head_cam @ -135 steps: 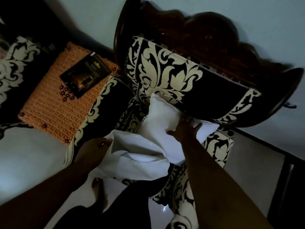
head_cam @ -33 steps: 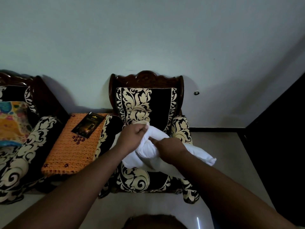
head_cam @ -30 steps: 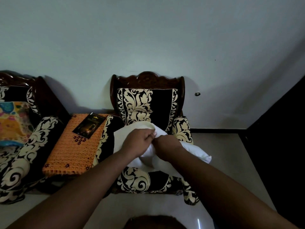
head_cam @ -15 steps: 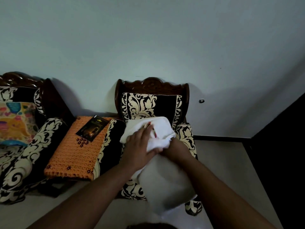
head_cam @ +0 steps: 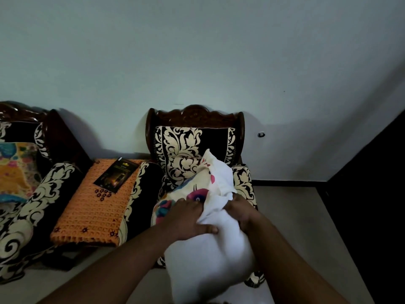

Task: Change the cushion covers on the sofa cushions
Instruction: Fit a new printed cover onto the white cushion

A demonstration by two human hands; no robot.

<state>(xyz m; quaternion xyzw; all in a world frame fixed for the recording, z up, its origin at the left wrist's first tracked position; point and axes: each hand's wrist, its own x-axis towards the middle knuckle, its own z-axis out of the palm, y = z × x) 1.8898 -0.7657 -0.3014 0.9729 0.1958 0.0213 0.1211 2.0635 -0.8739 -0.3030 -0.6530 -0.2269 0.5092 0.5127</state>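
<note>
A plump white cushion (head_cam: 210, 255) hangs in front of the black-and-cream armchair (head_cam: 182, 148), its lower part bare. A cream cushion cover (head_cam: 197, 189) with pink and blue flower prints is bunched over its upper end. My left hand (head_cam: 188, 218) grips the cover's edge on the left side of the cushion, thumb pressed on the white fabric. On the right side, my right hand (head_cam: 243, 211) clutches the bunched cover. Both arms reach in from the bottom of the view.
An orange crocheted mat (head_cam: 92, 205) with a dark booklet (head_cam: 116, 177) on it covers a small table left of the armchair. A second patterned sofa (head_cam: 32, 194) with a colourful cushion (head_cam: 15, 170) stands at far left. A dark doorway (head_cam: 372, 194) is on the right.
The cushion has swung down to hang towards me, and the flowered side of the cover now shows over its top. Both hands have shifted lower along the cushion.
</note>
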